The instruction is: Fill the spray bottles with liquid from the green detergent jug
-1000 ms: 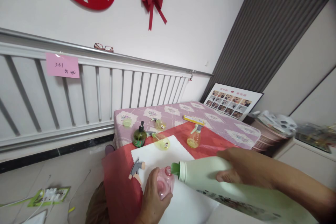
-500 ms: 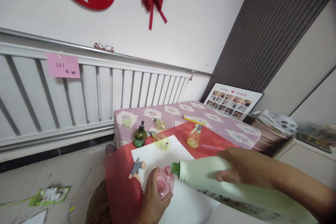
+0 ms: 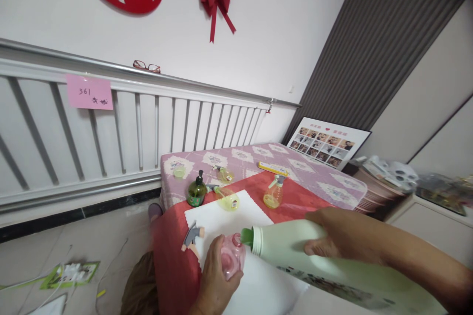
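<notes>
My left hand (image 3: pixel 215 275) is wrapped round a small clear pink bottle (image 3: pixel 233 258), which has no top on it and leans to the right. In my right hand (image 3: pixel 332 234) is a large pale green jug (image 3: pixel 295 243), tipped nearly level. Its green spout (image 3: pixel 247 237) meets the pink bottle's neck; I cannot make out any liquid passing between them. Left of the bottle lies a grey and peach spray head (image 3: pixel 192 237). Under both hands is a white sheet (image 3: pixel 254 280) on a red cloth (image 3: pixel 172 256).
A dark green pump bottle (image 3: pixel 196 189) and an upright yellowish spray bottle (image 3: pixel 273 194) stand beyond the hands. Two yellow spray bottles lie down, one of them (image 3: pixel 227 199) on the sheet. Behind them are a small green cup (image 3: pixel 179 172) and a yellow box (image 3: pixel 272 168).
Both hands, the pink bottle and the jug hold almost the same place. At the lower left, the red cloth's edge has shifted slightly to the right.
</notes>
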Motion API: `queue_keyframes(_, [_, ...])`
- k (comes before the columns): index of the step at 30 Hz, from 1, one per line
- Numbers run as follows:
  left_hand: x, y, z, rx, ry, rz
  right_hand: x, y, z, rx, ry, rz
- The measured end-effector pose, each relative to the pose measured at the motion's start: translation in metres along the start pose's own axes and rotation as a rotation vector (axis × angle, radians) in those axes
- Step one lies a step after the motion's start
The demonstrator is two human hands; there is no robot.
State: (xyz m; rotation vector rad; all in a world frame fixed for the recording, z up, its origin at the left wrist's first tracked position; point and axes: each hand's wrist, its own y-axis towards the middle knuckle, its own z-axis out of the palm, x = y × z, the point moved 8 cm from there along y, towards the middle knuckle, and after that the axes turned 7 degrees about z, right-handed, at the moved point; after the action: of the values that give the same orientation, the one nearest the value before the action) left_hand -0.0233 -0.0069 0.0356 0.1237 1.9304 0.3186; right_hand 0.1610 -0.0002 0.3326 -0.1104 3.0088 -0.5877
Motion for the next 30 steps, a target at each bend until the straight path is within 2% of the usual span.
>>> queue_keyframes(5, [0.0005, -0.0003, -0.0015, -0.028, 0.01, 0.013, -0.0019, 0.0007, 0.0007, -0.017, -0.014, -0.014])
queue_keyframes(30, [-0.002, 0.0005, 0.0002, 0.015, 0.007, 0.011, -0.0026, 0.0027, 0.0014, -0.021, -0.039, -0.018])
